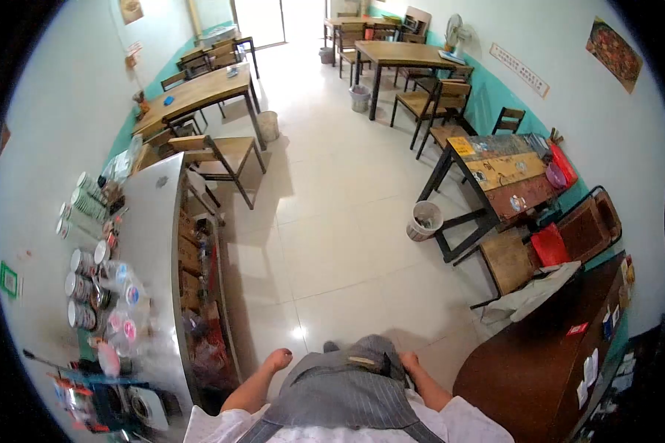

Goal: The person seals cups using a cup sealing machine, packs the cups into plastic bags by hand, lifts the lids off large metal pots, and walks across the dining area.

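My left hand (278, 359) hangs beside my body with its fingers curled in, and nothing shows in it. It is apart from the steel counter (148, 214) on the left. My right hand (408, 360) is low against the side of my grey striped apron (347, 395). Its fingers are mostly hidden, so whether it is open or closed does not show. The brown curved counter (528, 362) lies to the right of that hand, with a gap between them.
Jars (81, 284) and plastic-wrapped cups (129, 295) crowd the steel counter. A tiled floor aisle (325, 214) runs between wooden tables and chairs toward a bright doorway (262, 22). A bin (424, 220) stands by the right table (506, 173). A chair (510, 262) juts out near the brown counter.
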{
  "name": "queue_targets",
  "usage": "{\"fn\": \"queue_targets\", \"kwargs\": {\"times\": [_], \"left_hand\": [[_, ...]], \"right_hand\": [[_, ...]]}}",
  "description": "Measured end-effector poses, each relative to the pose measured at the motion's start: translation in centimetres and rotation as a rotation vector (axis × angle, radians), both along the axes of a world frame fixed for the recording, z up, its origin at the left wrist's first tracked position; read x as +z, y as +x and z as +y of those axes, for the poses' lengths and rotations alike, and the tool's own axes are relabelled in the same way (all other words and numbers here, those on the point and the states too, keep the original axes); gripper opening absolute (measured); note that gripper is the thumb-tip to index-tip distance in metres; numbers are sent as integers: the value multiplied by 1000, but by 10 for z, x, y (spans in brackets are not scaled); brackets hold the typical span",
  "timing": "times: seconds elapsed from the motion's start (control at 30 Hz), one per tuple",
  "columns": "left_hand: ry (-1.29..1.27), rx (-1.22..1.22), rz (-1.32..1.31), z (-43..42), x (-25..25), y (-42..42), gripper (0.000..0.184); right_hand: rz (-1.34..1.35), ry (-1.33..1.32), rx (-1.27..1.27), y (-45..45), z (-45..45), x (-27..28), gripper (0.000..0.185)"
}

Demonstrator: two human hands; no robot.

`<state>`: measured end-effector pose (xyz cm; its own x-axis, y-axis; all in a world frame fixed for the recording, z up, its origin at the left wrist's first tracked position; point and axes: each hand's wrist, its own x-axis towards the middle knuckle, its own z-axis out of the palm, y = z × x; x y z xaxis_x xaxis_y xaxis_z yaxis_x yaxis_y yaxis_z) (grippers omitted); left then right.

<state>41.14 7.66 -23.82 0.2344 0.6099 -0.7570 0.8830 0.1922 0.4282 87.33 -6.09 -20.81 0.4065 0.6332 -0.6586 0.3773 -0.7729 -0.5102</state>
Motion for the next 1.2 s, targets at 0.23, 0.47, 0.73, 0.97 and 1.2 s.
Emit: {"fn": "queue_targets", "kwargs": {"times": [0.23, 0.47, 0.73, 0.97, 1.2], "left_hand": [[36, 162, -73, 134, -7, 12, 40], [37, 155, -21, 208, 5, 50, 43], [16, 645, -34, 296, -15, 63, 46], [154, 459, -121, 377, -42, 26, 41], [122, 448, -158, 512, -31, -69, 39]], "right_hand": [[-213, -22, 485, 55, 128, -110, 41], [-53, -201, 551, 102, 307, -119, 37], [6, -299, 449, 114, 618, -30, 23], [100, 148, 207, 44, 791, 0, 28], [-17, -125, 729, -74, 833, -32, 31]]}}
